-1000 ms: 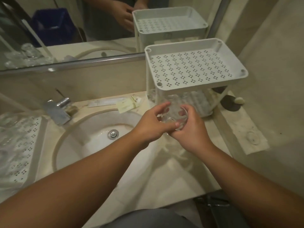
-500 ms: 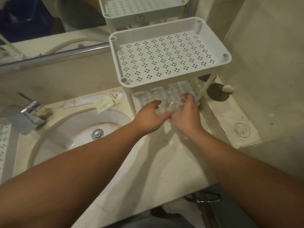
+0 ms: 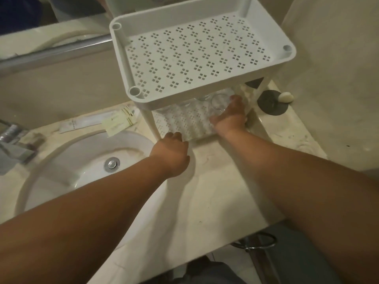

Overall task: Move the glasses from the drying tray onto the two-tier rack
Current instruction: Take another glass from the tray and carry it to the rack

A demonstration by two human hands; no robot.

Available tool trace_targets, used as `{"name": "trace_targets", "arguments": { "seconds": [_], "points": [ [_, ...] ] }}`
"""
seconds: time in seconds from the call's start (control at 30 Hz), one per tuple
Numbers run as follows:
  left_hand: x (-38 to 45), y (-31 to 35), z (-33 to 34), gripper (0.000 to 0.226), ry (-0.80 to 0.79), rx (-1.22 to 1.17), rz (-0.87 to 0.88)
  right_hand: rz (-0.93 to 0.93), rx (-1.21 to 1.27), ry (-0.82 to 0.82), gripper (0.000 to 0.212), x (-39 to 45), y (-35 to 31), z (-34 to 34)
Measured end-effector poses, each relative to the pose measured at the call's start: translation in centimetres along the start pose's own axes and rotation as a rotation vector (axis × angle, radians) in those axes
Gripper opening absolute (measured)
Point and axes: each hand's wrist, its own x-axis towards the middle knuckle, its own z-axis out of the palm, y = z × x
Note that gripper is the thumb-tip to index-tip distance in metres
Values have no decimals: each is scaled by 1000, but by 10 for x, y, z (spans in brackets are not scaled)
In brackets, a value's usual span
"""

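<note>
While the right hand (image 3: 230, 117) reaches under the top shelf of the two-tier rack (image 3: 205, 99), its grip is closed around a clear glass (image 3: 219, 103), fingers wrapped on the far side and the thumb nearer the person. That glass sits low over the rack's perforated lower tier, toward its right end; whether its base touches the tier I cannot tell. Just left of the grip, farther back under the shelf, more clear glassware (image 3: 202, 97) shows dimly, too blurred to count. The left hand (image 3: 171, 153) is well left of the grip and nearer the person, at the lower tier's front edge beside the rack's front leg; its fingers are curled under and hold nothing that I can see. Both forearms stretch over the pale table (image 3: 215, 181). Right of the grip, beyond the rack's leg, a white soap (image 3: 285, 97) lies on a dark round dish (image 3: 270, 103). Far left of it lies the sink (image 3: 82, 160).
</note>
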Motion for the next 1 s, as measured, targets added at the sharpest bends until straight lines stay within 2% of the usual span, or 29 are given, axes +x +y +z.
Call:
{"name": "trace_targets", "arguments": {
  "seconds": [0.07,0.2,0.4,0.6,0.7,0.8,0.93,1.0],
  "points": [
    [1,-2,-1,38,-29,-7,-1,18,-13,10,71,5,0,3],
    [5,-6,-3,35,-46,-26,9,13,-229,11,73,13,-4,12],
    [5,-4,-5,32,-64,-15,25,-3,-300,109,74,20,-2,18],
    [5,-7,-3,36,-51,-7,45,-74,-663,92,78,31,-2,21],
    [4,-8,-1,36,-47,-1,36,-162,-811,92,70,34,-6,17],
    [3,-8,0,40,-55,5,28,-156,-799,97,66,39,-8,15],
    [4,-8,1,43,-60,-2,19,-118,-663,91,59,49,-6,13],
    [4,-8,0,42,-59,-6,15,-139,-753,98,60,50,-9,11]
  ]
}}
